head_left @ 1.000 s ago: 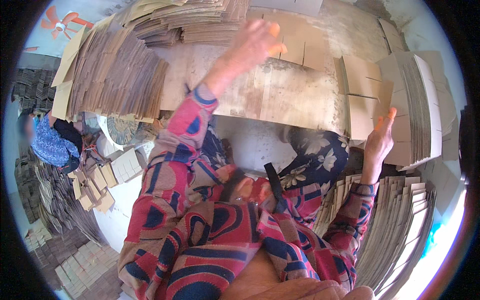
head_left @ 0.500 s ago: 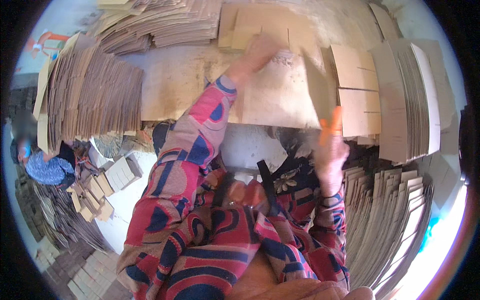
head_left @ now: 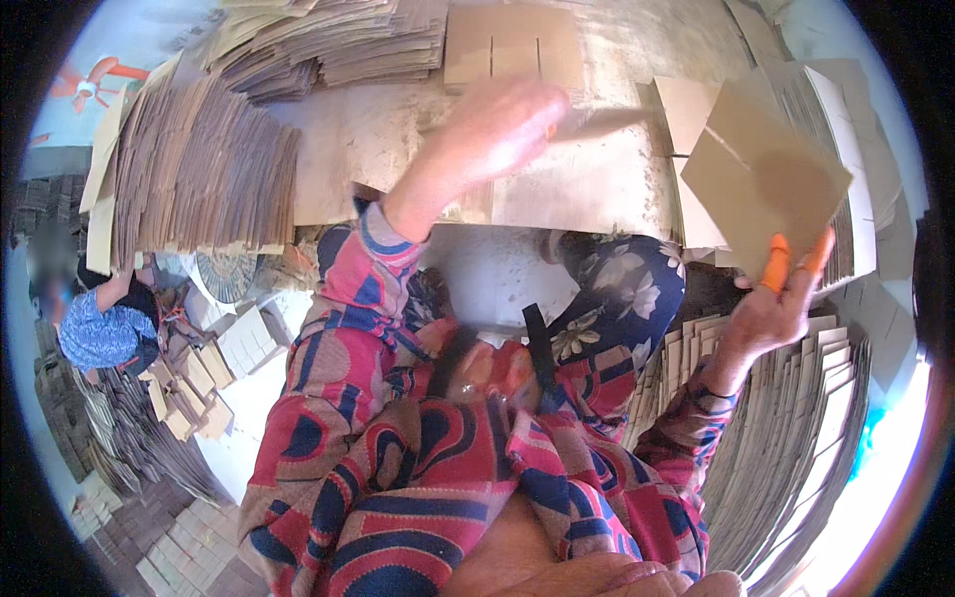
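My right hand (head_left: 771,310), with orange covers on its fingers, grips the lower edge of a brown cardboard sheet (head_left: 761,174). The sheet is tilted over the right-hand cardboard pieces and shows a slit on its left side. Above the middle of the worktable (head_left: 562,204), my left hand (head_left: 512,124) is blurred by motion, its fingers curled in; whether anything sits in them is hidden. A bit of orange shows at its fingertips, and a brownish streak runs to the right of it. Just beyond lies a slotted cardboard sheet (head_left: 514,45).
Upright cardboard sheets (head_left: 194,164) are packed on the table's left, with a piled stack (head_left: 333,50) behind. More sheets (head_left: 786,428) stand below the table's right end. At far left, a person in a blue top (head_left: 107,323) is beside small cardboard pieces (head_left: 194,383).
My right hand has swung outward to the right, turning its cardboard sheet from nearly edge-on to broad face. My left hand has come slightly nearer, off the far cardboard. The view has shifted slightly.
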